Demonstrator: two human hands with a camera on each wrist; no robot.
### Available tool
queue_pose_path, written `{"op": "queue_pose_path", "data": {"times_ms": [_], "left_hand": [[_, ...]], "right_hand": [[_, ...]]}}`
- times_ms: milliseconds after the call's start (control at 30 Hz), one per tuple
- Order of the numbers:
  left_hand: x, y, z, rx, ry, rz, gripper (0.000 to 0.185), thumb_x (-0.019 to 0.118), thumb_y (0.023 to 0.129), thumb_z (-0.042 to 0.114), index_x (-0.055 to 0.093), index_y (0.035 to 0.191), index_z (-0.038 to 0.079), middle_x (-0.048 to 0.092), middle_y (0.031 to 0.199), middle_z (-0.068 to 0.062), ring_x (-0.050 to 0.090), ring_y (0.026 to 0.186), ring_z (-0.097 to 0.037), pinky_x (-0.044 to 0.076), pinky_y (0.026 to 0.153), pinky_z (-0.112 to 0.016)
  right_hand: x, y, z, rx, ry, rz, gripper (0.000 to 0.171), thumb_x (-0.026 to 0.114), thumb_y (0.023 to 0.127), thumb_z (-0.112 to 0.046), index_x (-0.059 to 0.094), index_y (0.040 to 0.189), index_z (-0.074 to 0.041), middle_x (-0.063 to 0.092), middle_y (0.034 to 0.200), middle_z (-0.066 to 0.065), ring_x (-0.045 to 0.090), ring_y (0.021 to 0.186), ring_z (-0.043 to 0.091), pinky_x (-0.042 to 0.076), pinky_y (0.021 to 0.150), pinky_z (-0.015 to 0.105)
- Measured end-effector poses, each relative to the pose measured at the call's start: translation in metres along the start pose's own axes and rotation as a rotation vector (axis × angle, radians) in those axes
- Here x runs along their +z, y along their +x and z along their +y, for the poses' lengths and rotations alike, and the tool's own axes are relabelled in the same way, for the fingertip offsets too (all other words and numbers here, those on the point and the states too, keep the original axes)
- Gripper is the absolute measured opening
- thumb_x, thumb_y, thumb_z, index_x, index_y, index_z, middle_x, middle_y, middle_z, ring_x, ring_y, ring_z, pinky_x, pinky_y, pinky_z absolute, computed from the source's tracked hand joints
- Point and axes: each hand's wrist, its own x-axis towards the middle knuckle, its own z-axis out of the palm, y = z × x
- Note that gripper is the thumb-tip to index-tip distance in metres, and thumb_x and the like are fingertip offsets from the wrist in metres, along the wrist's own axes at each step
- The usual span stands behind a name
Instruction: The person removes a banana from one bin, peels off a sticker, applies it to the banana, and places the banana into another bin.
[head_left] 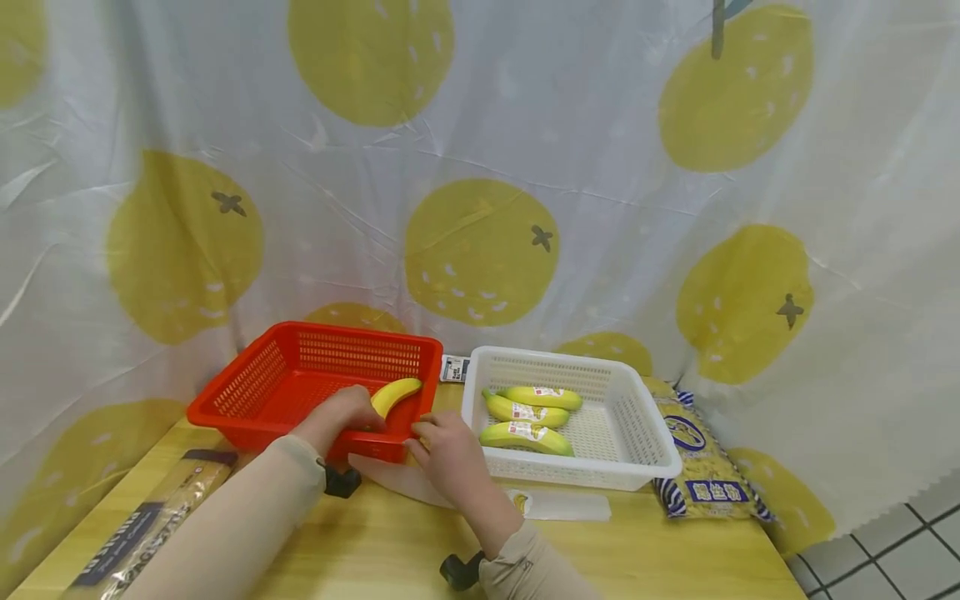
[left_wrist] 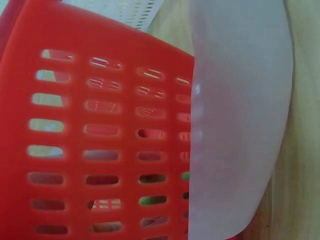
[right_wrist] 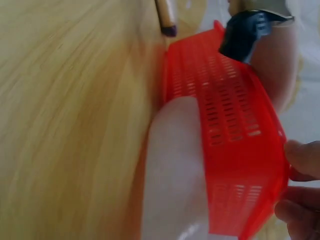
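Both forearms reach forward over the wooden counter (head_left: 375, 542). The right hand (head_left: 450, 454) curls its fingers (right_wrist: 300, 160) onto the near right corner of the red basket (head_left: 300, 375); the left hand (head_left: 341, 414) grips the banana (head_left: 396, 394) just over the basket's near rim, its long axis rising rightward. Beyond, a white basket (head_left: 637, 433) holds three bananas (head_left: 525, 421) before an orange-print curtain (head_left: 480, 167).

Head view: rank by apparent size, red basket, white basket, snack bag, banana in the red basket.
1. red basket and white basket: look alike, no ranking
2. snack bag
3. banana, partly hidden by the left hand
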Motion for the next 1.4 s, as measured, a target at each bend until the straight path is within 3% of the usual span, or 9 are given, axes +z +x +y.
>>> {"op": "queue_pose_path", "data": {"times_ms": [267,467,567,800,1000,1100,1233,1400], "left_hand": [[0.003,-0.001,-0.005,-0.018,-0.059,0.033,0.029,0.08,0.079,0.021,0.064,0.094,0.002,0.063,0.083,-0.01,0.06,0.073,-0.024,0.055,0.072,-0.036],[-0.001,0.002,-0.012,0.019,-0.08,0.107,0.023,0.075,0.083,0.023,0.065,0.087,0.003,0.061,0.073,-0.009,0.057,0.064,-0.024,0.049,0.062,-0.033],[-0.004,0.004,-0.013,0.003,-0.088,0.166,0.024,0.074,0.088,0.027,0.064,0.089,0.005,0.061,0.072,-0.008,0.057,0.064,-0.024,0.047,0.059,-0.033],[-0.014,0.0,-0.015,0.01,-0.052,0.39,0.03,0.068,0.095,0.037,0.066,0.089,0.007,0.058,0.071,-0.006,0.054,0.063,-0.023,0.043,0.054,-0.034],[-0.024,-0.035,-0.029,0.109,-0.036,0.559,0.044,0.067,0.096,0.039,0.067,0.119,0.003,0.065,0.083,-0.007,0.056,0.067,-0.022,0.043,0.053,-0.034],[-0.025,-0.059,-0.041,0.169,-0.063,0.615,0.051,0.069,0.095,0.042,0.067,0.125,0.002,0.068,0.088,-0.008,0.058,0.068,-0.021,0.043,0.054,-0.032],[-0.02,-0.091,-0.061,0.195,-0.136,0.607,0.06,0.068,0.095,0.053,0.067,0.128,0.003,0.071,0.09,-0.007,0.059,0.069,-0.019,0.044,0.056,-0.032],[-0.012,-0.132,-0.092,0.156,-0.203,0.541,0.066,0.067,0.094,0.058,0.066,0.129,0.002,0.07,0.085,-0.004,0.06,0.068,-0.015,0.045,0.053,-0.03]], "right_hand": [[0.009,-0.002,-0.005,0.033,0.001,0.002,0.017,0.083,0.088,-0.028,0.083,0.097,-0.013,0.078,0.104,0.002,0.068,0.094,0.018,0.056,0.085,0.027],[0.007,0.001,-0.005,0.05,0.017,0.016,0.017,0.084,0.087,-0.028,0.083,0.097,-0.014,0.078,0.103,0.001,0.068,0.093,0.017,0.057,0.084,0.025],[0.006,0.001,-0.005,0.053,0.017,0.014,0.016,0.084,0.087,-0.027,0.083,0.096,-0.014,0.078,0.102,0.001,0.068,0.093,0.017,0.057,0.084,0.025],[0.005,0.001,-0.005,0.049,0.015,0.012,0.016,0.084,0.087,-0.027,0.083,0.095,-0.013,0.078,0.101,0.002,0.068,0.094,0.017,0.057,0.084,0.026],[0.005,0.001,-0.005,0.045,0.025,0.009,0.016,0.084,0.087,-0.026,0.083,0.095,-0.012,0.078,0.101,0.003,0.069,0.094,0.017,0.057,0.084,0.025],[0.005,0.0,-0.006,0.055,0.032,0.0,0.017,0.084,0.087,-0.026,0.083,0.095,-0.012,0.078,0.102,0.003,0.07,0.094,0.017,0.057,0.084,0.025],[0.003,0.0,-0.005,0.06,0.043,-0.008,0.018,0.083,0.088,-0.027,0.083,0.097,-0.012,0.078,0.103,0.004,0.07,0.094,0.018,0.058,0.084,0.026],[0.001,0.0,-0.005,0.043,0.04,-0.002,0.018,0.084,0.087,-0.025,0.083,0.099,-0.011,0.078,0.105,0.003,0.07,0.095,0.018,0.058,0.085,0.026]]}}
